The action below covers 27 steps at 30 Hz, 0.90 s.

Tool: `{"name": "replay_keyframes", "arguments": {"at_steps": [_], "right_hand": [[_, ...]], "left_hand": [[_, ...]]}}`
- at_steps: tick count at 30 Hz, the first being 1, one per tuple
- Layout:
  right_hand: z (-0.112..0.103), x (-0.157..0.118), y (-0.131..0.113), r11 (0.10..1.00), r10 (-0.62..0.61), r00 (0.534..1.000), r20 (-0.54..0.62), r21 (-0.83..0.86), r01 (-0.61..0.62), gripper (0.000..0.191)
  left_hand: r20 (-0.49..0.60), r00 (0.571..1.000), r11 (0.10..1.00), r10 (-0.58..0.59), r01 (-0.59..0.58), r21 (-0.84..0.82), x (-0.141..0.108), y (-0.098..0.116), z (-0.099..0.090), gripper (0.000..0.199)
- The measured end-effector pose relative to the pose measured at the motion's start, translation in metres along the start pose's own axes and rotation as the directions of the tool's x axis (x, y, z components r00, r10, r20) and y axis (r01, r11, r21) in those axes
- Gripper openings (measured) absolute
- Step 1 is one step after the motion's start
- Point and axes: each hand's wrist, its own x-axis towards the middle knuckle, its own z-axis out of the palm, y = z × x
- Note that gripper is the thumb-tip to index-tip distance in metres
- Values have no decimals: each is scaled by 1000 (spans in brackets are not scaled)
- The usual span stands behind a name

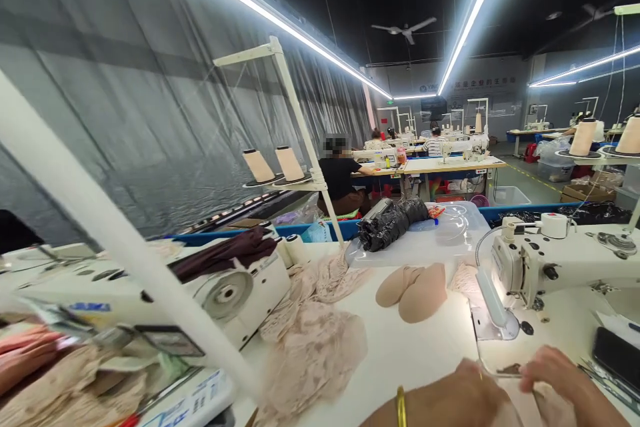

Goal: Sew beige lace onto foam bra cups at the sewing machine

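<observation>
At the lower right, my left hand (467,392), with a gold bracelet (401,405) at its wrist, is closed on a beige fabric piece (523,403). My right hand (560,377) grips the other side of this piece with curled fingers. Motion blurs both hands slightly, and the frame cuts off the lower part of the fabric. Just beyond them stands a white sewing machine (545,260) with its needle area lit. Two beige bra cups (423,293) lie on the white table (385,353), left of the machine. Beige lace fabric (313,353) is heaped farther left.
A black plastic-wrapped bundle (393,223) rests on a clear plastic lid (457,230) behind the cups. A black phone (620,355) and scissors (607,380) lie at right. On the left are a white pole (125,233) and another sewing machine (235,293). A person in black (340,177) sits ahead.
</observation>
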Motion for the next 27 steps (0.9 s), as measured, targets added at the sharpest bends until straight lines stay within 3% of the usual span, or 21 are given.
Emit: {"name": "replay_keyframes", "arguments": {"at_steps": [2,5,8,14,22,27], "right_hand": [[-12,23,12,983,-121,982,143,-120,138,30],[-15,44,25,908,-203,918,340,-285,307,35],[-15,45,32,901,-180,916,358,-313,300,35],[-24,38,34,898,-114,914,388,-353,262,39],[-24,43,36,847,-119,926,357,-449,283,47],[-23,43,36,861,-87,947,309,-454,227,47]], "left_hand": [[77,997,997,32,-37,66,21,-10,-8,25],[262,962,947,74,-150,285,54,-25,-21,36],[408,910,833,77,-284,475,72,-35,-32,35],[398,906,815,145,-338,471,64,-37,-39,20],[354,925,845,134,-294,446,64,-39,-41,45],[339,930,846,143,-292,445,63,-34,-41,46]]}}
